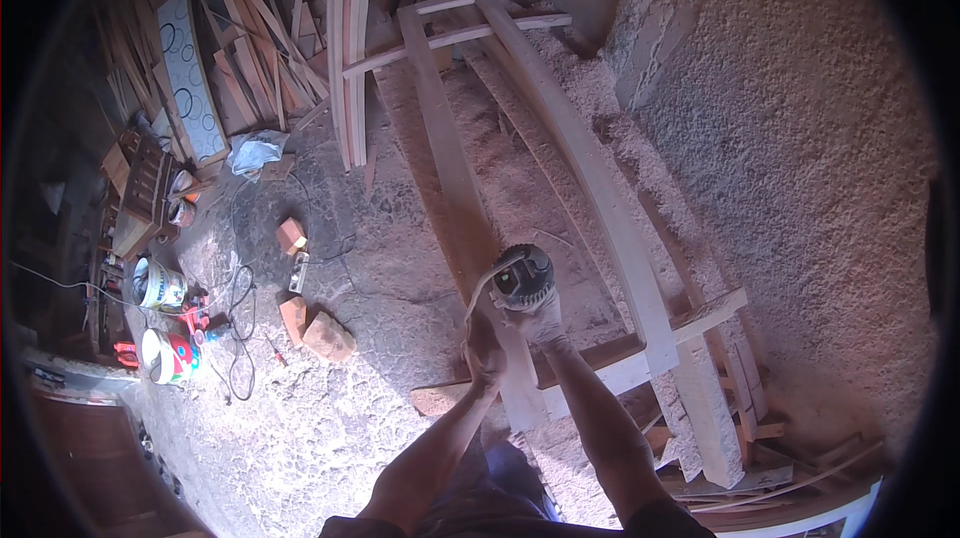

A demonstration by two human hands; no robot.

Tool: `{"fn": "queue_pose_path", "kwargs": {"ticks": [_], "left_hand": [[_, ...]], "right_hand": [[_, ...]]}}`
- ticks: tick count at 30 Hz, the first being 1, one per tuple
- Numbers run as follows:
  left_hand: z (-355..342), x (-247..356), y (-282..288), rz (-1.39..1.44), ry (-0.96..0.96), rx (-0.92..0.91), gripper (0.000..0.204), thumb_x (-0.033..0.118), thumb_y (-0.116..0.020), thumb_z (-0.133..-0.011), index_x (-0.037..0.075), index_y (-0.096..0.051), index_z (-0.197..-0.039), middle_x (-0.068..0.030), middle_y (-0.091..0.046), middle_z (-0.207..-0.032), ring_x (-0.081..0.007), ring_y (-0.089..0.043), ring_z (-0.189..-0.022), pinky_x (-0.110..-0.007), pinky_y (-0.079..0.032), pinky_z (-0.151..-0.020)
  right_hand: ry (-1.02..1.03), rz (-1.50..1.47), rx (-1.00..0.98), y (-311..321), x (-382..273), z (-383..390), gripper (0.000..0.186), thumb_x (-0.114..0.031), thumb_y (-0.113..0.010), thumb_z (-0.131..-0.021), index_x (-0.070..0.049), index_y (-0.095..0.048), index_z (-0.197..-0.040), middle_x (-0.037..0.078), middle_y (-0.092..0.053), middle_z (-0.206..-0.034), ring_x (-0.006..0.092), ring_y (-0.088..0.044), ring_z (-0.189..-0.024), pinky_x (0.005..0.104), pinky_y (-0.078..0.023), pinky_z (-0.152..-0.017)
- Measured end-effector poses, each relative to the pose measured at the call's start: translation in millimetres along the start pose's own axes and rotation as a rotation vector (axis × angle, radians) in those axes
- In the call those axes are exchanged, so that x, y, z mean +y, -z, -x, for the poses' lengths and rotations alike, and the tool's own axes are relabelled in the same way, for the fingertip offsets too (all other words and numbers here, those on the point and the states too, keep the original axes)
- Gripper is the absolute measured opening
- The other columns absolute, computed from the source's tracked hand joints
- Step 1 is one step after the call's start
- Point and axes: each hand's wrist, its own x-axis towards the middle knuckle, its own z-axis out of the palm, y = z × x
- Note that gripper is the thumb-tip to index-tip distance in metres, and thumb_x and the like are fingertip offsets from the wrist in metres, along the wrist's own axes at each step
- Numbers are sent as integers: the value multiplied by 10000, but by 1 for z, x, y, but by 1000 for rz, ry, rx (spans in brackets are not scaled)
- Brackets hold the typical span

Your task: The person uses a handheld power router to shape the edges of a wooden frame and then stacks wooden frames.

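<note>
A corded power tool (522, 276), with a round, ribbed, dark top like a router's, stands over the left long board (445, 143) of a pale wooden frame. Just below its top, my right hand (540, 322) wraps around the body. At the tool's lower left side is my left hand (484, 346), closed, its fingers partly hidden; it seems to grip the base. A light cord (476, 298) loops from the tool down past this hand. Hands and body hide the tool's underside. The right long board (590, 163) and a near crosspiece (610, 373) belong to the frame.
Shavings cover the floor around the frame, beside a rough wall (790, 138) at right. Planks (350, 48) lean at the back left. On the left floor are buckets (160, 283), a black cable (238, 338), wood blocks (328, 338) and a power strip (298, 273).
</note>
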Motion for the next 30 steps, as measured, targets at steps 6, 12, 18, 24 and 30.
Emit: {"fn": "queue_pose_path", "kwargs": {"ticks": [6, 12, 18, 24, 30], "left_hand": [[-8, 8, 13, -332, -207, 76, 547, 151, -515, -1066, 1, -383, -1575, -248, -587, -1358, -388, -595, -1230, -456, -489, -1015], [-52, 90, 23, -687, -501, -175, 952, 194, -811, -864, 52, -272, -1634, -264, -429, -1503, -464, -508, -1317, -520, -482, -1047], [-35, 119, 31, -894, -562, -362, 1106, 354, -957, -701, 34, -339, -1561, -271, -414, -1533, -485, -433, -1420, -558, -483, -1077], [-28, 101, 38, -866, -550, -446, 978, 356, -972, -659, 41, -488, -1448, -239, -517, -1465, -445, -551, -1305, -543, -516, -1015], [-135, 113, 22, -693, -560, -446, 961, 278, -960, -668, 76, -481, -1476, -199, -528, -1480, -418, -620, -1248, -484, -545, -1024]], "right_hand": [[-263, -310, -74, -12, -28, -74, 802, -228, -957, -593, -65, -538, -1257, 111, -671, -1167, 267, -678, -1059, 400, -556, -920], [-17, -108, -62, 4, -27, -60, 810, -247, -972, -597, -57, -557, -1266, 131, -675, -1160, 295, -679, -1066, 409, -556, -916], [-163, -108, -1, 27, -58, 18, 900, -294, -990, -591, -97, -555, -1355, 133, -654, -1191, 357, -664, -1068, 453, -549, -938], [-132, -11, -39, 30, -64, 36, 895, -290, -996, -599, -116, -561, -1362, 121, -659, -1228, 331, -645, -1140, 449, -522, -1001], [-230, -397, 80, 3, -47, -78, 837, -234, -965, -624, -97, -603, -1366, 123, -662, -1225, 339, -639, -1158, 429, -506, -1020]]}}
